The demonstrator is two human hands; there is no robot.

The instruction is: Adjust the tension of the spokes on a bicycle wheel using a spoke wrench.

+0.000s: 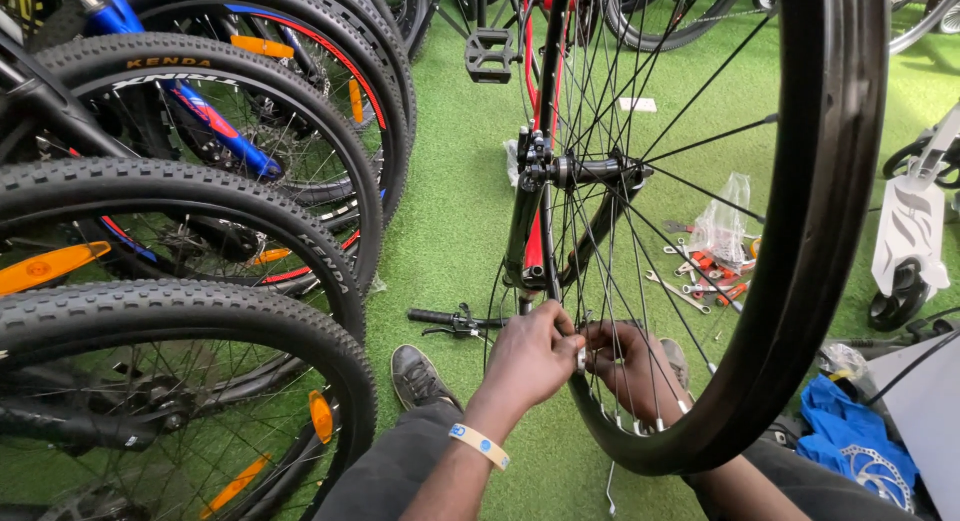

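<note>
Here both hands (575,359) seemingly pinch a spoke (583,333).

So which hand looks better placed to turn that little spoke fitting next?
Probably the left hand: its fingertips already pinch the small silvery piece on the spoke by the rim. The right hand sits behind the spokes.

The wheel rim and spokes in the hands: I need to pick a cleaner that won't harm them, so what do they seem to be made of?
The rim looks like metal with a matte black coating: a smooth, even surface with a dull sheen, though the look alone can't rule out a composite. The spokes look like thin steel wire, dark with bright glints. The left hand and right hand pinch them near the rim.
</note>
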